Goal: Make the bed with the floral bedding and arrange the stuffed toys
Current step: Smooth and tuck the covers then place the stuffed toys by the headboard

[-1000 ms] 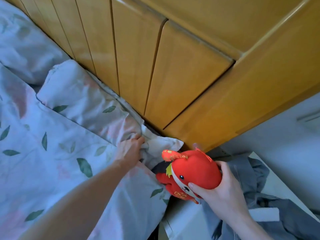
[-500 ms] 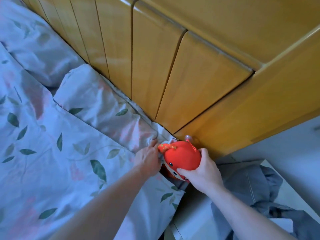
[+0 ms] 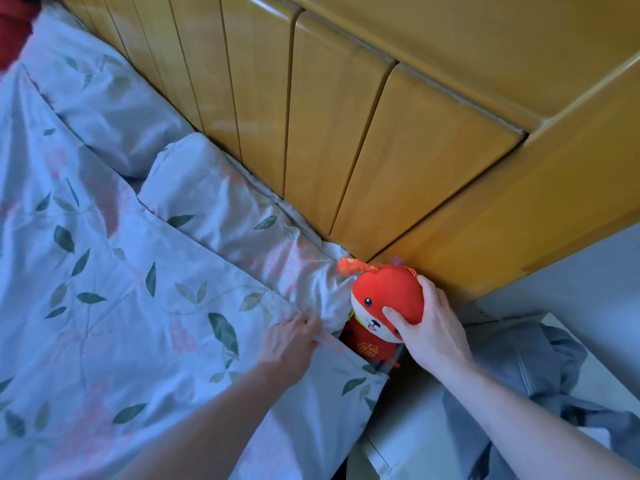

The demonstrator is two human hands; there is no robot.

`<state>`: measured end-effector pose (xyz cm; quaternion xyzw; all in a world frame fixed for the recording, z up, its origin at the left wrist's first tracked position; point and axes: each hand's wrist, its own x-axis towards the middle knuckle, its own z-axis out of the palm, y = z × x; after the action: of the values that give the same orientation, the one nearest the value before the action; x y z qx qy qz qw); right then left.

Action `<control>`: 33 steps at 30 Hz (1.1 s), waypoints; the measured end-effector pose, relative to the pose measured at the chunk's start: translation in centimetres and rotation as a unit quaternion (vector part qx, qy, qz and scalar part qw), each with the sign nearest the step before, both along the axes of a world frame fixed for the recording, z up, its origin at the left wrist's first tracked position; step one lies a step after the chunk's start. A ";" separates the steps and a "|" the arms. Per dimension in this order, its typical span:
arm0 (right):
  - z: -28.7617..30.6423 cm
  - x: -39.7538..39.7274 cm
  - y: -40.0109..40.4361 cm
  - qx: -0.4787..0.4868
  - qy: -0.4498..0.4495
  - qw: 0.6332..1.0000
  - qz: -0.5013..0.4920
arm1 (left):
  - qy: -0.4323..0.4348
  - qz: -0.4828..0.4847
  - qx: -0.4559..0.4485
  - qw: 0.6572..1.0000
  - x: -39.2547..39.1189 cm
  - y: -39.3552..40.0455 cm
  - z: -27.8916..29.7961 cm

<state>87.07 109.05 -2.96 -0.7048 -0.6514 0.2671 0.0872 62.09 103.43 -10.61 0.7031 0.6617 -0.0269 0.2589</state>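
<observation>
Right hand [image 3: 429, 327] comes in from the lower right, fingers and thumb curled round the head of the red plush toy [image 3: 384, 306]. It stands upright in the corner between the floral duvet [image 3: 138, 306] and the wooden headboard [image 3: 311, 133], face toward the camera (gold character on its belly, can't read it). Left hand [image 3: 289, 344] lies knuckles-up on the duvet edge, fingertips tucked into the fabric.
</observation>
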 end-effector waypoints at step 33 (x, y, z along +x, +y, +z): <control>23.1 -7.6 -25.6 -0.095 0.083 0.991 0.048 | -0.014 0.076 -0.035 0.996 -15.5 -30.7 24.3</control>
<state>79.46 83.43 20.16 -0.6533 -0.6464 0.3893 0.0613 46.60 72.70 13.72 0.6414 0.7084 -0.0209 0.2940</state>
